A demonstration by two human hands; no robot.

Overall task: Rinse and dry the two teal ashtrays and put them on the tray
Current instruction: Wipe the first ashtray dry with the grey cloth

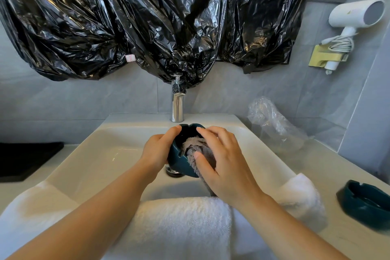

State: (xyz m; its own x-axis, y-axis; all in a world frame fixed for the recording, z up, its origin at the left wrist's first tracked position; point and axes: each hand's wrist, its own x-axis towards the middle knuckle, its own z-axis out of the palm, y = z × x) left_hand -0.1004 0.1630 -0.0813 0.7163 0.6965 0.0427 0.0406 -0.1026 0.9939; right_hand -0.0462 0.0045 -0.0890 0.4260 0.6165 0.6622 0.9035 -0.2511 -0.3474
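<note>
A folded white towel (181, 224) lies over the near rim of the sink (95, 154). To its right, on the countertop, the second teal ashtray (363, 202) sits upright, well apart from both hands. Over the basin, just above the drain plug (172, 172), the left hand (157, 150) grips the first teal ashtray (176, 154) from its left side, fingers curled round the outer wall and one fingertip reaching the notched rim. This ashtray is tilted so its hollow faces right. The right hand (223, 160) holds a grey cloth (195, 145) stuffed into that hollow. Its thumb and bent fingers press on the cloth, whose tail trails down beneath the palm. A black tray (25, 158) lies on the counter to the left. Behind the basin stands a chrome faucet (177, 103), with a crumpled clear plastic bag (272, 120) to its right. Black plastic sheeting (147, 17) hangs on the wall above, beside a white hair dryer (354, 15) in its holder.
</note>
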